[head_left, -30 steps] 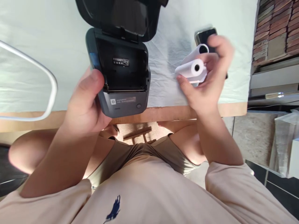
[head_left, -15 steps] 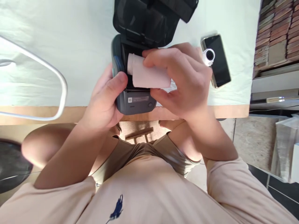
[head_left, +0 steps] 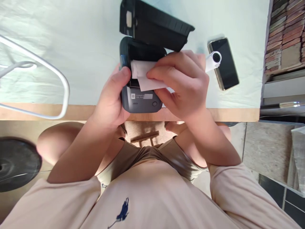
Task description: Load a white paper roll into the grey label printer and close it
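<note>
A dark grey label printer [head_left: 142,103] with a raised black lid [head_left: 159,27] is held at the table's front edge. My left hand [head_left: 111,98] grips its left side, thumb on the rim of the compartment. White paper from a roll [head_left: 150,78] sits at the open compartment, its loose end reaching over the front lip. My right hand [head_left: 183,81] pinches this paper between thumb and fingers. The roll's right end is hidden behind those fingers. Just beyond my right knuckles lies a small white roll [head_left: 213,60], resting against a smartphone [head_left: 225,66].
A white curved tube frame [head_left: 65,82] stands at the left of the cloth-covered table [head_left: 83,38]. Below the wooden edge [head_left: 228,114], a round black object [head_left: 19,163] is at floor level on the left. Stacked reddish-brown pieces [head_left: 289,28] line the right.
The paper roll has gone lower into the compartment, and its loose end now stretches toward the front. The printer's lid has swung to a steeper angle. My left hand keeps its hold.
</note>
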`<state>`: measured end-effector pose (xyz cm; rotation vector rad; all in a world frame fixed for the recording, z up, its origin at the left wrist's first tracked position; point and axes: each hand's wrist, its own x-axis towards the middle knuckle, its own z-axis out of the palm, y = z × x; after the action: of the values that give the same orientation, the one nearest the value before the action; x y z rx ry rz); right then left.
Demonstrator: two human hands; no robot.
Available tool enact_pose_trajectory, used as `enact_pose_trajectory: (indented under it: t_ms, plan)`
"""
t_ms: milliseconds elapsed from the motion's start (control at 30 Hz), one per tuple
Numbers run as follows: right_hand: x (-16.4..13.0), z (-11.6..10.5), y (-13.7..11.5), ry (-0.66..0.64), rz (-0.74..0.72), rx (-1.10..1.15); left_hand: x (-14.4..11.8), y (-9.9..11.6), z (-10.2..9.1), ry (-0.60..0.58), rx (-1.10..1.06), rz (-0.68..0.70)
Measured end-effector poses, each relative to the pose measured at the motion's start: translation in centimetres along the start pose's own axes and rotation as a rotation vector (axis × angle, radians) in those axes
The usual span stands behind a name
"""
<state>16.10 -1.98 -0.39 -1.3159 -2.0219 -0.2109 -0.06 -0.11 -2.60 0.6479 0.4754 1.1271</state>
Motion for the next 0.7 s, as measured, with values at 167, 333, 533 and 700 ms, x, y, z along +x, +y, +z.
enact_pose_trajectory:
  t_ms: [167, 333, 533, 700]
  plan:
    - [-0.4, 0.6, 0.3, 0.001, 0.024, 0.047, 0.2, -0.4, -0.9, -0.001, 0.044, 0.021]
    - [-0.6, 0.1, -0.6, 0.078, -0.122, 0.137, -0.1, 0.1, -1.1, 0.050, 0.088, -0.043]
    - [0.2, -0.7, 0.4, 0.242, -0.009, 0.325, -0.5, 0.3, -1.5, 0.150, 0.209, -0.056]
    - [0.4, 0.0, 1.0, -0.112, 0.457, 0.690, -0.4, -0.2, -1.9, 0.053, 0.170, -0.005]
